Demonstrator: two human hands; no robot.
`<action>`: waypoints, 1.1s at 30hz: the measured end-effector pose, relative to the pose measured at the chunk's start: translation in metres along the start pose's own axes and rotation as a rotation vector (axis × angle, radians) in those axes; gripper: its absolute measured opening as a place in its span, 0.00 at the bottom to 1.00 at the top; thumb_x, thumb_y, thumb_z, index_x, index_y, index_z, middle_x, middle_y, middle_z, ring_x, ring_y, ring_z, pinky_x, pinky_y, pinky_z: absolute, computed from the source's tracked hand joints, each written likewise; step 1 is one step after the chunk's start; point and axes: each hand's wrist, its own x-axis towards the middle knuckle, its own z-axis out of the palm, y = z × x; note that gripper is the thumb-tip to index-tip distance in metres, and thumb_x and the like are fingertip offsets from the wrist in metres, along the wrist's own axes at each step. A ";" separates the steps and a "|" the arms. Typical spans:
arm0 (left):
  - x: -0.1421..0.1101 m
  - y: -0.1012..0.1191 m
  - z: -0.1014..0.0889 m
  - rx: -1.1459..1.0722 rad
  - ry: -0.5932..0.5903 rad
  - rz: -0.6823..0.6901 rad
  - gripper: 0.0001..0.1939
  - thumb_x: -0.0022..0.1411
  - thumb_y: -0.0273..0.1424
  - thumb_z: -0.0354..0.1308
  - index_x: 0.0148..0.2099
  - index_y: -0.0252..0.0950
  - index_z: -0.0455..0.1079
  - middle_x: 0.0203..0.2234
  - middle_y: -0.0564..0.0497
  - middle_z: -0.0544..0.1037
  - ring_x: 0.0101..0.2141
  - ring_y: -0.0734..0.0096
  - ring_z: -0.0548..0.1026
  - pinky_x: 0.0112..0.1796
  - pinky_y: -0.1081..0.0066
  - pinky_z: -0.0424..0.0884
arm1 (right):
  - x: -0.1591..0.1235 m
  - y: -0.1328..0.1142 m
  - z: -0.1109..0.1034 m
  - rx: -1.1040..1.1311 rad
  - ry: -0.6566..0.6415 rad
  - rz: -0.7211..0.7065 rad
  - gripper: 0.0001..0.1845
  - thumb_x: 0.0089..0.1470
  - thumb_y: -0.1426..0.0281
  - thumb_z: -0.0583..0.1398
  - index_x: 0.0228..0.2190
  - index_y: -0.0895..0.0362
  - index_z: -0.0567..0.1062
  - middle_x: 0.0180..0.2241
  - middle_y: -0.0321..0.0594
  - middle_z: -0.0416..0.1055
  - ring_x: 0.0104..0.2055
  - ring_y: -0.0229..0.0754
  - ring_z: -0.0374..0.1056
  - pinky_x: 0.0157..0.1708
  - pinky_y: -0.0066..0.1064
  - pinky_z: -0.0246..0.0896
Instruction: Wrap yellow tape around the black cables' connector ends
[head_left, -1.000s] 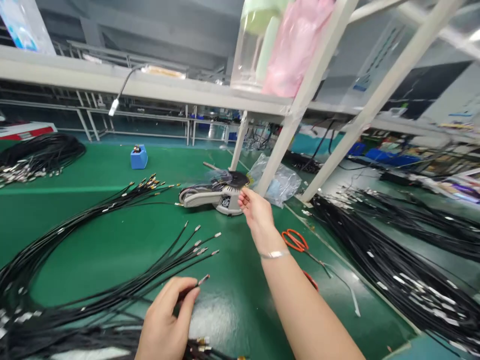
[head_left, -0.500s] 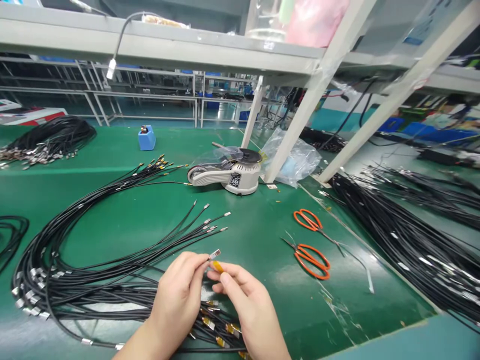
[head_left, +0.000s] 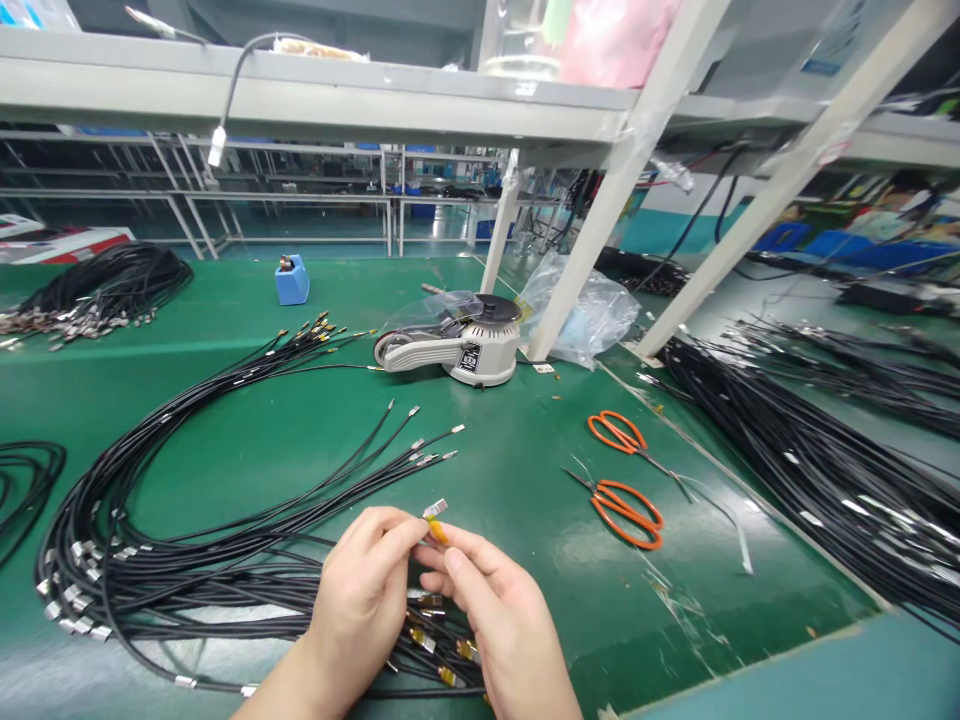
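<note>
My left hand (head_left: 366,585) is closed in a pinch on a black cable just below its silver metal connector (head_left: 435,509), which points up and to the right. A small strip of amber tape (head_left: 438,532) lies against the cable at the connector's base. My right hand (head_left: 506,615) pinches this tape between thumb and fingers, its fingertips touching those of the left. Whether the tape goes fully round the cable is hidden by the fingers. Beneath both hands lie several cable ends (head_left: 424,640) with amber tape by their metal connectors.
A bundle of black cables (head_left: 150,440) curves across the green table at left. Behind stand a round tape dispenser (head_left: 484,355) and a blue holder (head_left: 292,281). Two orange-handled scissors (head_left: 626,512) lie at right, near more cables (head_left: 795,480). Slanted white posts (head_left: 592,200) support a shelf.
The amber tape has come up against the base of the connector. My left thumb has moved right onto it, and both hands are closer together. The view has shifted slightly.
</note>
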 end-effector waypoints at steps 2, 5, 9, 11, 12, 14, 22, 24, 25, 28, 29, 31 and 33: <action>0.001 0.000 0.000 0.004 0.009 0.016 0.15 0.62 0.15 0.46 0.43 0.35 0.69 0.31 0.49 0.74 0.33 0.75 0.72 0.34 0.76 0.70 | 0.000 0.000 0.001 0.009 0.006 -0.002 0.19 0.47 0.58 0.65 0.38 0.58 0.80 0.39 0.49 0.78 0.41 0.50 0.73 0.42 0.38 0.68; 0.002 0.001 -0.001 0.009 0.020 0.016 0.16 0.62 0.15 0.46 0.44 0.35 0.69 0.31 0.49 0.74 0.33 0.75 0.72 0.34 0.76 0.71 | -0.001 0.000 0.002 0.021 0.017 -0.005 0.19 0.47 0.59 0.65 0.38 0.59 0.80 0.38 0.49 0.78 0.39 0.50 0.74 0.42 0.40 0.68; 0.002 0.001 -0.001 0.010 0.017 -0.001 0.17 0.62 0.15 0.46 0.46 0.37 0.69 0.31 0.49 0.75 0.32 0.75 0.73 0.33 0.75 0.72 | 0.000 0.000 0.002 0.024 0.020 -0.002 0.18 0.48 0.59 0.65 0.38 0.58 0.80 0.38 0.48 0.78 0.39 0.50 0.74 0.42 0.40 0.68; 0.001 0.001 -0.001 0.006 0.018 -0.004 0.18 0.62 0.15 0.46 0.47 0.37 0.69 0.31 0.49 0.75 0.32 0.75 0.73 0.33 0.75 0.72 | 0.000 0.000 0.002 0.020 0.015 -0.002 0.18 0.48 0.60 0.64 0.38 0.58 0.80 0.38 0.48 0.78 0.40 0.50 0.73 0.43 0.40 0.68; 0.001 0.002 -0.002 0.004 0.019 -0.002 0.19 0.61 0.15 0.46 0.48 0.38 0.69 0.31 0.49 0.75 0.32 0.75 0.73 0.33 0.75 0.72 | 0.000 0.001 0.002 0.019 0.013 -0.002 0.18 0.49 0.60 0.64 0.39 0.58 0.80 0.39 0.48 0.78 0.40 0.50 0.73 0.43 0.40 0.67; 0.001 0.002 -0.002 0.002 0.015 0.003 0.20 0.61 0.15 0.47 0.49 0.38 0.69 0.32 0.49 0.75 0.33 0.75 0.73 0.34 0.76 0.72 | -0.001 0.002 0.002 0.017 0.009 -0.002 0.18 0.50 0.60 0.63 0.39 0.58 0.79 0.38 0.48 0.78 0.41 0.50 0.73 0.43 0.40 0.67; 0.001 0.001 0.000 0.003 -0.039 -0.039 0.21 0.63 0.17 0.45 0.53 0.38 0.68 0.34 0.48 0.74 0.35 0.73 0.73 0.36 0.74 0.72 | -0.001 0.003 0.004 0.042 0.015 -0.007 0.17 0.51 0.61 0.63 0.40 0.57 0.79 0.39 0.48 0.77 0.41 0.48 0.73 0.44 0.40 0.66; 0.003 0.002 -0.001 -0.012 -0.060 -0.089 0.18 0.63 0.19 0.46 0.52 0.37 0.68 0.35 0.48 0.74 0.36 0.72 0.73 0.37 0.73 0.72 | -0.001 0.002 0.005 0.059 0.025 -0.007 0.17 0.50 0.61 0.63 0.40 0.58 0.79 0.39 0.48 0.77 0.42 0.49 0.73 0.44 0.40 0.65; 0.004 0.002 -0.001 -0.022 -0.062 -0.122 0.16 0.63 0.21 0.48 0.50 0.37 0.68 0.35 0.48 0.74 0.36 0.72 0.73 0.36 0.73 0.72 | -0.001 0.002 0.005 0.063 0.029 -0.007 0.17 0.50 0.61 0.63 0.40 0.58 0.79 0.39 0.48 0.77 0.42 0.49 0.73 0.45 0.40 0.65; 0.006 0.004 -0.003 -0.044 -0.051 -0.213 0.08 0.63 0.23 0.51 0.42 0.38 0.69 0.32 0.50 0.74 0.33 0.71 0.74 0.35 0.72 0.72 | -0.003 0.001 0.006 0.055 0.032 0.005 0.17 0.48 0.61 0.64 0.39 0.58 0.80 0.40 0.48 0.77 0.44 0.51 0.72 0.44 0.40 0.66; 0.007 0.004 -0.003 -0.044 -0.048 -0.230 0.07 0.63 0.24 0.51 0.40 0.38 0.69 0.31 0.51 0.74 0.33 0.71 0.74 0.34 0.71 0.72 | -0.004 0.002 0.006 0.055 0.039 0.014 0.17 0.48 0.61 0.64 0.39 0.58 0.80 0.41 0.49 0.77 0.44 0.51 0.72 0.43 0.39 0.66; 0.007 0.005 -0.003 -0.037 -0.041 -0.237 0.08 0.63 0.24 0.50 0.38 0.38 0.69 0.30 0.51 0.74 0.32 0.71 0.74 0.33 0.72 0.72 | -0.006 0.002 0.005 0.076 0.051 0.043 0.18 0.48 0.62 0.64 0.41 0.58 0.79 0.43 0.49 0.76 0.45 0.52 0.71 0.42 0.39 0.67; 0.006 0.005 -0.003 -0.019 -0.028 -0.240 0.08 0.63 0.24 0.50 0.38 0.38 0.70 0.30 0.51 0.74 0.32 0.71 0.74 0.33 0.71 0.71 | -0.008 0.003 0.003 0.116 0.063 0.072 0.22 0.48 0.62 0.65 0.44 0.59 0.76 0.45 0.50 0.75 0.45 0.52 0.72 0.41 0.40 0.67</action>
